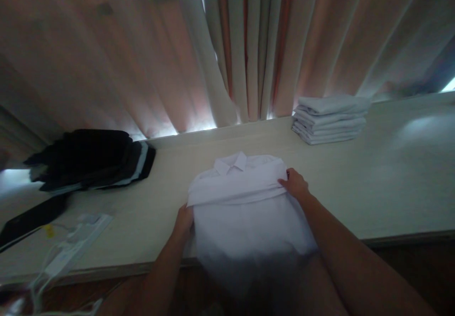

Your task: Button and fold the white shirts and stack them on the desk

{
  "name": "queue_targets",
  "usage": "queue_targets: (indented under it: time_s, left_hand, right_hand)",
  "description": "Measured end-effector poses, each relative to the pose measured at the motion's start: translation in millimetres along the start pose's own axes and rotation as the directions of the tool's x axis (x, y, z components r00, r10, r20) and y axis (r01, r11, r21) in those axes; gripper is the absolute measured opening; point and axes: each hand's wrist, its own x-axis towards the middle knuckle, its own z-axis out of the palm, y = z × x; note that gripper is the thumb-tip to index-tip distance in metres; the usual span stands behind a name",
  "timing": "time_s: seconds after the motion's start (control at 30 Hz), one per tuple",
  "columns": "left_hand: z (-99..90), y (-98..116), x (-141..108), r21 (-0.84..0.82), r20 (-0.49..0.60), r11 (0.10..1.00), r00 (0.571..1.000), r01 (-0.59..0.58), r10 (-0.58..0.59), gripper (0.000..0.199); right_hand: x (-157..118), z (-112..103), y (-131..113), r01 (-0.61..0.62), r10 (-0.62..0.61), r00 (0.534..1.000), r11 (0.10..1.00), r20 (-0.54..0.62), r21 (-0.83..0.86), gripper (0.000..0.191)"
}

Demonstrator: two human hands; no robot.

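A white collared shirt (249, 221) lies on the pale table, its collar toward the curtains and its lower part hanging over the near edge. A folded band of its cloth crosses below the collar. At the band's left end, my left hand (184, 218) grips the shirt's side, its fingertips partly hidden by the cloth. My right hand (295, 183) pinches the band's right end between thumb and fingers.
Folded white clothes (330, 119) are stacked at the back right of the table (398, 178). Dark clothes (95, 159) are piled at the left. Nearer are a black flat item (35, 218), a white power strip (78, 245) and cables. Curtains (249, 45) hang behind.
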Motion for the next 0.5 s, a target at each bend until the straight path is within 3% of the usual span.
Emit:
queue_targets:
  time_s: [0.13, 0.23, 0.33, 0.5]
  left_hand:
    - [-2.2, 2.3, 13.8, 0.040, -0.012, 0.997, 0.998, -0.069, 0.069, 0.045]
    - [-3.9, 1.6, 33.7, 0.125, -0.020, 0.987, 0.995, -0.099, 0.103, 0.060]
    - [-3.5, 5.2, 66.0, 0.228, -0.044, 0.970, 0.994, -0.085, 0.097, 0.065]
    - [-1.4, 28.4, 140.8, 0.283, -0.099, 0.955, 0.987, -0.092, 0.124, 0.060]
  right_hand:
    - [-12.6, 3.4, -6.4, 0.141, -0.140, 0.990, 0.986, 0.012, -0.090, 0.089]
    - [-16.4, 11.4, -7.3, 0.272, -0.266, 0.962, 0.941, 0.053, -0.200, 0.071]
    - [-7.6, 24.0, -10.8, 0.319, -0.308, 0.948, 0.918, 0.083, -0.236, 0.047]
    - [41.6, 43.5, -32.1, 0.325, -0.318, 0.946, 0.921, 0.067, -0.213, 0.046]
